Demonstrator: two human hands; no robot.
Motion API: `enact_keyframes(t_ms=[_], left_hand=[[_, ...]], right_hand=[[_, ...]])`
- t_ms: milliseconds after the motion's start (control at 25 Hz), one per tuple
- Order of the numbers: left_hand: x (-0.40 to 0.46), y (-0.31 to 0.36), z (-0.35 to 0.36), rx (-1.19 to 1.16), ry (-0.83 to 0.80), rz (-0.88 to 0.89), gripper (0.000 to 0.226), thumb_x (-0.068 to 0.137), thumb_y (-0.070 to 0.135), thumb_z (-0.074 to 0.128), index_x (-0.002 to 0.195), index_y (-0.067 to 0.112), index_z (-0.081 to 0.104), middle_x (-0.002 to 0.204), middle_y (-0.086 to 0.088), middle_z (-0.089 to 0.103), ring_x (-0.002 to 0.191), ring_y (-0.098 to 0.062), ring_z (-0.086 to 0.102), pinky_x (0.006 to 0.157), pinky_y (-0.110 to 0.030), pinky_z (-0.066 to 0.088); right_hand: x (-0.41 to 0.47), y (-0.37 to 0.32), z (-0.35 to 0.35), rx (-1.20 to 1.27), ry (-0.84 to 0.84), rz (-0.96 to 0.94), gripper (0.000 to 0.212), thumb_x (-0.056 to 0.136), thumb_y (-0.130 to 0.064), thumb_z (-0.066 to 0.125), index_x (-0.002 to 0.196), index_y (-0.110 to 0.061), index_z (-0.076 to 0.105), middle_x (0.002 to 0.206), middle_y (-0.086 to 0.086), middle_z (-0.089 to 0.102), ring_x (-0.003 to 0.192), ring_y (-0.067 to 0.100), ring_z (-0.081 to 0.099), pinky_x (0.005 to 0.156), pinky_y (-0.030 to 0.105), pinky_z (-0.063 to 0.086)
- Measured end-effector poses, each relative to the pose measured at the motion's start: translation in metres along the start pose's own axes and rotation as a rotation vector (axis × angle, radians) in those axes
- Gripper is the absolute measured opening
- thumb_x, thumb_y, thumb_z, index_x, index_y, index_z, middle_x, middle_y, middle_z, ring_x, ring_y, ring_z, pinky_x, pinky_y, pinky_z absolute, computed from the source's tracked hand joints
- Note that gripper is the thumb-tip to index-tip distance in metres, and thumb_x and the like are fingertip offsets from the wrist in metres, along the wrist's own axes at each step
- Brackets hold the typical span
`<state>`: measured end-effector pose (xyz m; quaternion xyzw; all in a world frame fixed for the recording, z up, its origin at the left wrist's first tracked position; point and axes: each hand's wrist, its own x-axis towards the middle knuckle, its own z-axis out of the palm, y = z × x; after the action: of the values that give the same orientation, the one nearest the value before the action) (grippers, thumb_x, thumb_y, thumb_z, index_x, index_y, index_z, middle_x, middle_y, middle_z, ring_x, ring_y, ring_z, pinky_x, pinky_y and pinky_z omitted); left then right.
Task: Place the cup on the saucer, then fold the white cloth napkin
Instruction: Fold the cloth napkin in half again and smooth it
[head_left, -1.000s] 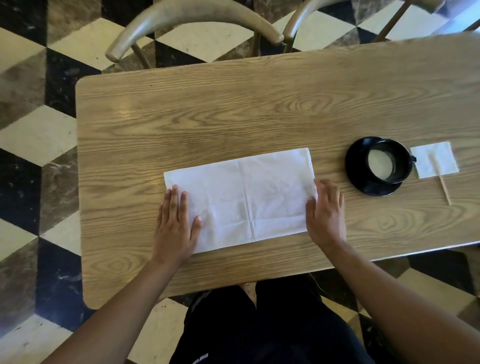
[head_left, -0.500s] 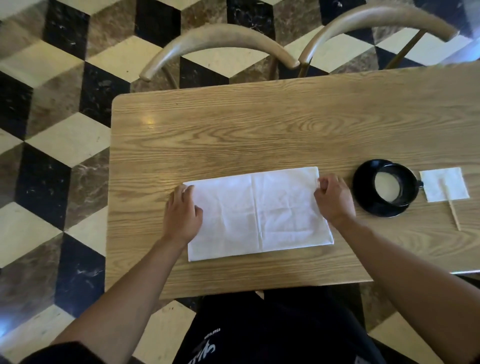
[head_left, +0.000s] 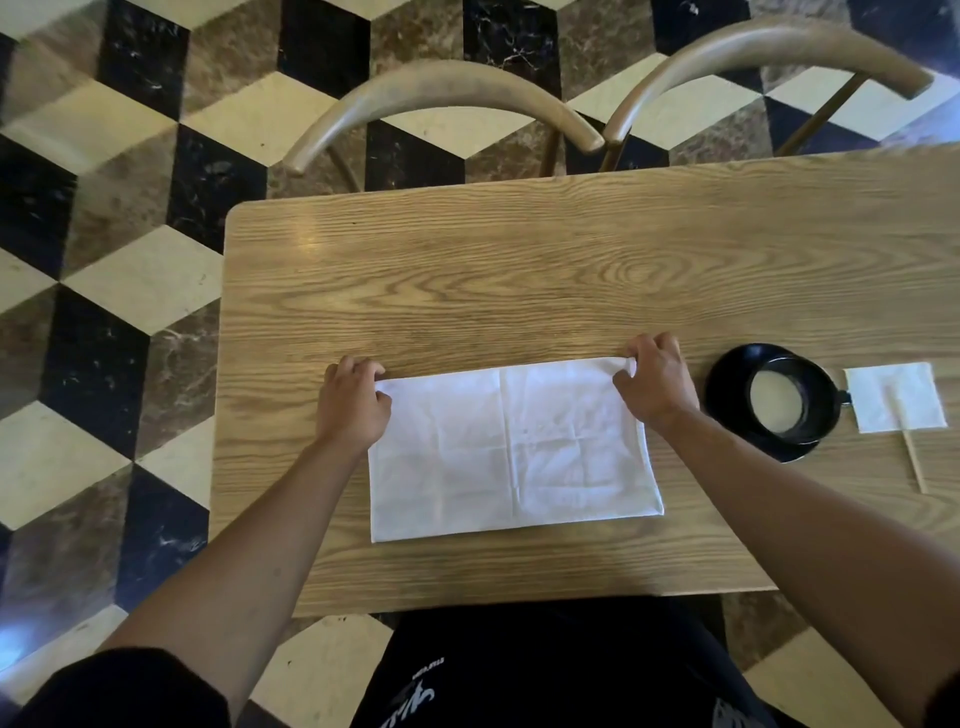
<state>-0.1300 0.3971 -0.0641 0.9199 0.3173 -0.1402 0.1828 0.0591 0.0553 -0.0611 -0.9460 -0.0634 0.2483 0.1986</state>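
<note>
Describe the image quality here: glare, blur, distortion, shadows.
Head view: wide-angle bend curves the table edges and the chair backs; a soft glare patch sits on the wood at far left; sharpness is mild throughout, softest at the corners; the black cup and saucer lose detail in darkness; the white napkin keeps visible creases.

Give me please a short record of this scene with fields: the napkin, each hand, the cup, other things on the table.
napkin: white cloth napkin, folded rectangle, flat on the wooden table
left hand: left hand pinches the far left corner
right hand: right hand pinches the far right corner
cup: black cup stands on the black saucer, right of the napkin
other: small paper napkin with a wooden stick, right of the saucer
</note>
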Motion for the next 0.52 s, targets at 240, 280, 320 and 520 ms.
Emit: enact_keyframes(t_ms=[240, 280, 320, 520], left_hand=[[0.005, 0.001, -0.006, -0.013, -0.009, 0.018, 0.009, 0.08, 0.007, 0.061, 0.088, 0.012, 0.063, 0.107, -0.009, 0.061, 0.105, -0.034, 0.054, 0.089, -0.042, 0.048], [0.005, 0.0, -0.007, -0.024, -0.007, 0.021, 0.008, 0.08, 0.006, 0.06, 0.085, 0.012, 0.062, 0.106, -0.009, 0.062, 0.103, -0.034, 0.055, 0.087, -0.042, 0.048], [0.004, -0.002, -0.006, -0.032, -0.006, 0.022, 0.008, 0.079, 0.005, 0.059, 0.084, 0.012, 0.061, 0.105, -0.008, 0.062, 0.102, -0.033, 0.056, 0.085, -0.041, 0.048], [-0.008, -0.007, -0.006, -0.029, -0.042, -0.057, 0.007, 0.079, 0.007, 0.059, 0.085, 0.011, 0.061, 0.097, -0.005, 0.063, 0.094, -0.03, 0.058, 0.073, -0.037, 0.044]], right_hand=[[0.004, -0.001, -0.008, 0.043, 0.01, -0.073, 0.01, 0.09, -0.017, 0.063, 0.1, -0.016, 0.062, 0.109, -0.002, 0.051, 0.116, 0.028, 0.053, 0.085, 0.027, 0.036], [0.005, -0.002, -0.01, 0.047, 0.005, -0.078, 0.009, 0.091, -0.017, 0.062, 0.1, -0.015, 0.061, 0.107, -0.001, 0.055, 0.113, 0.028, 0.055, 0.083, 0.028, 0.036], [0.007, -0.005, -0.011, 0.055, 0.0, -0.07, 0.01, 0.093, -0.019, 0.06, 0.102, -0.015, 0.06, 0.105, 0.001, 0.059, 0.109, 0.028, 0.057, 0.081, 0.029, 0.037], [0.017, -0.025, -0.014, 0.142, -0.011, -0.036, 0.018, 0.097, -0.02, 0.053, 0.115, -0.015, 0.053, 0.097, 0.007, 0.064, 0.092, 0.033, 0.06, 0.073, 0.033, 0.04]])
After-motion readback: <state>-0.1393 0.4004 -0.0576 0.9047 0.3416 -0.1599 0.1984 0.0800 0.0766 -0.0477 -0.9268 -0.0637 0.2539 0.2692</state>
